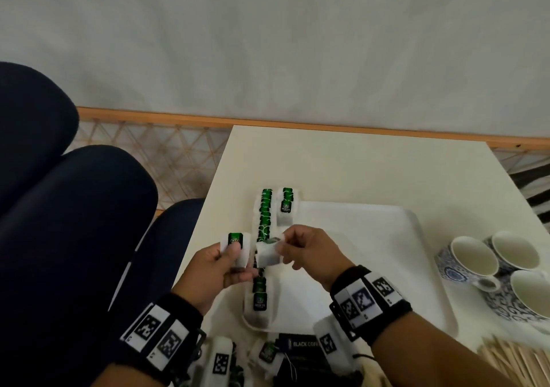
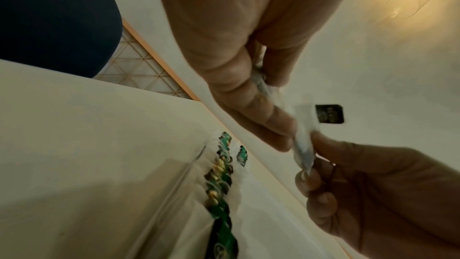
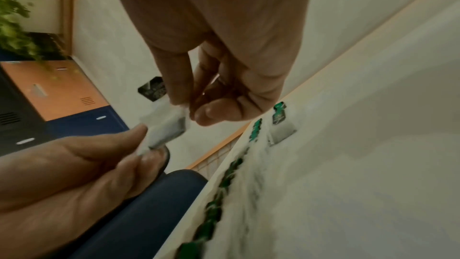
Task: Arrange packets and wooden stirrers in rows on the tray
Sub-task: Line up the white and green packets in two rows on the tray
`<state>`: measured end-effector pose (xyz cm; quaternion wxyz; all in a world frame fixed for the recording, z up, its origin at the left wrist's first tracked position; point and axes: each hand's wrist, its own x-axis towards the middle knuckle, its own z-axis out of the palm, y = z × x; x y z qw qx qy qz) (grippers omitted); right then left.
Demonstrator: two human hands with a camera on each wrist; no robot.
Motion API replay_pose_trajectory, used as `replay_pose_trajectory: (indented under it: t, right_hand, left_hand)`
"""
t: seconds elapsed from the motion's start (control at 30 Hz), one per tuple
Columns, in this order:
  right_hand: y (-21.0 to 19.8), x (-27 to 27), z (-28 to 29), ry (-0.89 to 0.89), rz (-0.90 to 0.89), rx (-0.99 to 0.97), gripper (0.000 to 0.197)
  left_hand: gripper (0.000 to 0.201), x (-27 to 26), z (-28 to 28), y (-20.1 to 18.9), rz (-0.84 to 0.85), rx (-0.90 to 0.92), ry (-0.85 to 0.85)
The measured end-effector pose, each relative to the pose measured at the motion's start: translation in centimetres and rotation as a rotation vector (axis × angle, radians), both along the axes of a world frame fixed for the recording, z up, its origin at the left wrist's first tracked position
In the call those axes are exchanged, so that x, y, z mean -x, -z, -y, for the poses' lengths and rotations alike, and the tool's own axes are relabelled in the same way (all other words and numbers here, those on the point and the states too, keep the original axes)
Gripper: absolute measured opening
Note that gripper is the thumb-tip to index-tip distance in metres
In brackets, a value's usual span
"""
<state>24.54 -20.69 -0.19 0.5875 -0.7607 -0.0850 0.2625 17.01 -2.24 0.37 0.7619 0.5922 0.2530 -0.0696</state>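
Observation:
Over the left rim of the white tray (image 1: 387, 267), my left hand (image 1: 232, 255) grips a white tea-bag packet with a green label (image 1: 235, 242) under its thumb. Beside it, my right hand (image 1: 281, 245) pinches a second white packet (image 1: 266, 257) between thumb and forefinger. In the right wrist view this packet (image 3: 169, 125) also touches the left thumb (image 3: 139, 135). A long row of green-labelled packets (image 1: 263, 217) runs along the tray's left side. One packet (image 1: 286, 206) lies alone at the far end, to the right of the row. Wooden stirrers (image 1: 512, 360) lie at the bottom right.
Three blue-patterned cups (image 1: 491, 264) stand right of the tray. Black coffee packets (image 1: 303, 345) and more tea packets (image 1: 268, 354) lie near the table's front edge, under my wrists. Dark chair cushions (image 1: 74, 222) sit to the left of the table (image 1: 357, 163).

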Motion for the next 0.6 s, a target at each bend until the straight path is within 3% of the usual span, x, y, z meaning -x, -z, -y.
replay_pose_trajectory:
  t: [0.13, 0.27, 0.43, 0.6]
  right_hand:
    - [2.1, -2.8, 0.6, 0.098, 0.022, 0.048, 0.013]
    - [4.6, -5.4, -0.1, 0.193, 0.069, 0.270, 0.019]
    - [6.2, -7.1, -1.6, 0.254, 0.089, 0.404, 0.017]
    - [6.2, -7.5, -1.8, 0.300, 0.062, 0.400, 0.025]
  left_hand:
    - [0.023, -0.7, -0.3, 0.5, -0.024, -0.010, -0.022]
    - [0.024, -1.1, -0.4, 0.9, -0.032, -0.034, -0.022]
    - [0.026, -1.0, -0.7, 1.3, -0.048, -0.041, -0.042]
    - [0.026, -0.9, -1.0, 1.3, -0.049, -0.048, -0.055]
